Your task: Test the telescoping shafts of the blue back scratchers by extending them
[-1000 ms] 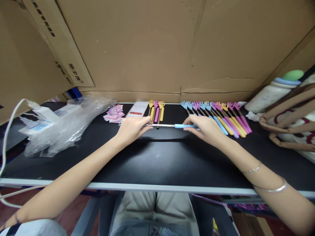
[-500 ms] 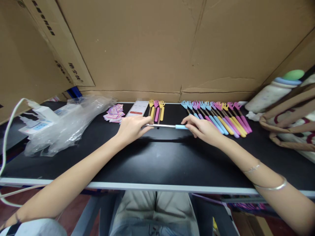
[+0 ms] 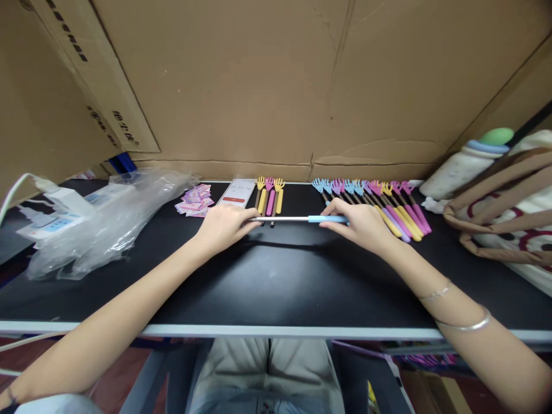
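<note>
Looks light and stiff, likely slick on metal shaft (pinched by left hand, 9 o'clock), so grip by blue handle (held in right hand, 3 o'clock).

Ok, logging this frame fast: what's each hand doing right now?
Left hand: closed, holding the metal rod.
Right hand: closed, holding the rod's blue handle.

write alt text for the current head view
A person's left grip and right grip hold a slim silvery rod with a light blue handle level above a black tabletop. Beyond lie, left to right, a white-screened phone, three yellow and pink hand-tipped scratchers, and a multicoloured scratcher row.
</note>
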`<state>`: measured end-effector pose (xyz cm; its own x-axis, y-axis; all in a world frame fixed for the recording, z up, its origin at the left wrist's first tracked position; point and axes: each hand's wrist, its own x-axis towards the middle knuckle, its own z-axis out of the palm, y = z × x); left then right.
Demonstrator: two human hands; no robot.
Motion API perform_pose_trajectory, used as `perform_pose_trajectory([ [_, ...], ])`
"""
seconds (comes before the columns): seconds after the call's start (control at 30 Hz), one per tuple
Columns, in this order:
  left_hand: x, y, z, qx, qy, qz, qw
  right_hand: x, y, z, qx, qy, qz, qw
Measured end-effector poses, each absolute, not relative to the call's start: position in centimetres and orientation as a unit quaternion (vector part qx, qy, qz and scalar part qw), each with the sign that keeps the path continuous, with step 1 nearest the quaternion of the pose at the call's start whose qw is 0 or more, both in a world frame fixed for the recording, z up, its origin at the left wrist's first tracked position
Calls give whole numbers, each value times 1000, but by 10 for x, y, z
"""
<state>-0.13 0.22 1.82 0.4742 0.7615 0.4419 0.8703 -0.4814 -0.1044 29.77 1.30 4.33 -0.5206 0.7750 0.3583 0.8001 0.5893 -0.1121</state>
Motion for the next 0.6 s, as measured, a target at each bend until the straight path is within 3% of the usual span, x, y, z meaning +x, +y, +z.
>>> perform_pose_trajectory([
  [0.4, -6, 3, 18, -839, -472, -179, 204, 300, 13, 43, -459, -869, -92, 163],
  [0.6, -6, 2, 21, -840, -450, -175, 246, 301, 17, 33, -446, -882, -58, 142],
])
